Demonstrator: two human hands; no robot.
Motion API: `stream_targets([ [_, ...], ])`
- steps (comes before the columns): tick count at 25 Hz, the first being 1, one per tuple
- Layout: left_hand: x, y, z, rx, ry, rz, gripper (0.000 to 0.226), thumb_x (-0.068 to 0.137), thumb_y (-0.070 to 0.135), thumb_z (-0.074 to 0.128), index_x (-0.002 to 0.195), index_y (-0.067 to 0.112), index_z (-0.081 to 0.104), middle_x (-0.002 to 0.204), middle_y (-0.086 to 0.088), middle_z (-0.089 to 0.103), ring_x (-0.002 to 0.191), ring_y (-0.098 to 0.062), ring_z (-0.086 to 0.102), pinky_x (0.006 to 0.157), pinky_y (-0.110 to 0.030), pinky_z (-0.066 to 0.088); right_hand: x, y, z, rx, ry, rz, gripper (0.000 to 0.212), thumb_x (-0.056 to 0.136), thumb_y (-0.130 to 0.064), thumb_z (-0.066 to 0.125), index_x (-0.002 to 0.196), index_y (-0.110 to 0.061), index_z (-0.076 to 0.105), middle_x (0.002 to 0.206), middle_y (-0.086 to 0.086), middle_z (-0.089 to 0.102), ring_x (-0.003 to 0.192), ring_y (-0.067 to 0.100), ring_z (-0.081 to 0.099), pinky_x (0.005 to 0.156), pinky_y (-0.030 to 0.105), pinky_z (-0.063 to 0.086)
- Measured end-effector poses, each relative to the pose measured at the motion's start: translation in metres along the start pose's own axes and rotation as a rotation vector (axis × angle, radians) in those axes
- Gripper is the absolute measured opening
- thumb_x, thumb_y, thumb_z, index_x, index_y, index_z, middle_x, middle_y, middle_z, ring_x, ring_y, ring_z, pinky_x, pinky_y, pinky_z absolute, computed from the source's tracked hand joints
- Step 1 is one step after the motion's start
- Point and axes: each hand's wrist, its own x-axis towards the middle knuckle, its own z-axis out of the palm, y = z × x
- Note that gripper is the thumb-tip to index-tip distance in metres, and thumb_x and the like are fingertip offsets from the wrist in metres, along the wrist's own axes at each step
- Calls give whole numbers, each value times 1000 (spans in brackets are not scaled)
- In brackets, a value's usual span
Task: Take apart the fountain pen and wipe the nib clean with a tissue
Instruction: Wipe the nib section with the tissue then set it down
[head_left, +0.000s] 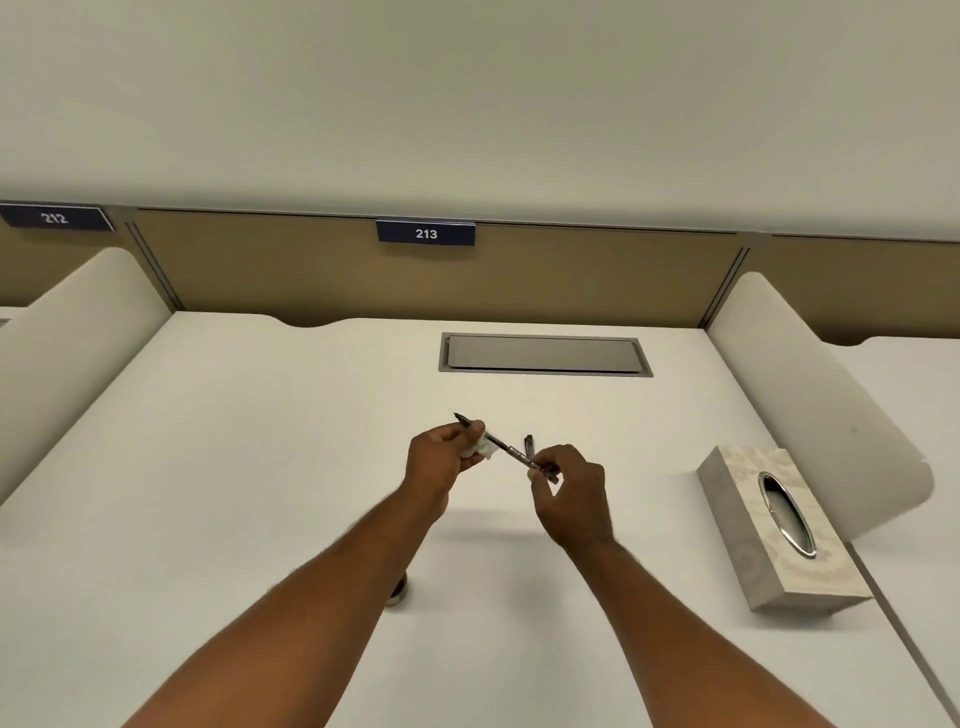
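My left hand (441, 462) is closed around a slim dark fountain pen section (501, 448) and a crumpled white tissue (480, 451). The pointed nib end (458, 416) sticks out up and to the left past my fingers. The section's other end reaches my right hand (571, 499), whose fingertips pinch a dark pen piece (546, 470). A short dark part (529, 443) stands up just above those fingers. Both hands hover over the white desk (260, 493). Whether the two pen parts are joined is hidden by my fingers.
A pale tissue box (769, 525) with an oval metal slot lies at the right. A small dark round object (399, 593) peeks out under my left forearm. A metal hatch (545, 354) sits in the desk's back. Curved white dividers (810, 395) flank both sides.
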Motion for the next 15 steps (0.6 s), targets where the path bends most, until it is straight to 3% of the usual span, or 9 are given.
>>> stream_targets([
  [2, -3, -1, 3, 53, -51, 15, 13, 92, 15, 73, 90, 3, 75, 78, -2, 75, 81, -19, 71, 82, -30, 61, 2, -7, 2, -3, 8, -15, 19, 80, -5, 74, 92, -19, 67, 85, -11, 68, 74, 4, 61, 85, 5, 33],
  [4, -5, -1, 6, 68, -80, 27, 7, 94, 11, 71, 97, 6, 76, 85, -1, 76, 88, -21, 71, 78, -27, 61, 6, -11, 4, 10, 8, 2, 20, 81, -6, 74, 93, -20, 67, 86, -12, 69, 75, 6, 62, 85, 6, 34],
  [8, -3, 4, 6, 41, -106, 57, 30, 94, 3, 69, 122, 13, 68, 88, -7, 71, 89, -20, 72, 78, -29, 61, 10, -11, 6, 52, 24, 28, 15, 83, -13, 70, 93, -24, 65, 87, -17, 68, 79, 8, 63, 82, 35, 51],
  [11, -3, 6, 3, 54, -78, 87, 28, 92, 1, 70, 116, 14, 66, 91, -12, 75, 86, -22, 75, 78, -33, 62, 12, -10, 6, 48, 35, 31, 15, 84, -14, 69, 92, -26, 65, 86, -20, 66, 79, 9, 63, 81, 45, 53],
  [15, 0, 5, 7, 75, 5, 100, 15, 91, -7, 67, 94, 7, 65, 89, -14, 71, 86, -26, 71, 76, -33, 63, 14, -9, 6, 67, 25, 25, 14, 85, -15, 68, 92, -26, 65, 86, -20, 66, 80, 10, 63, 80, 48, 53],
])
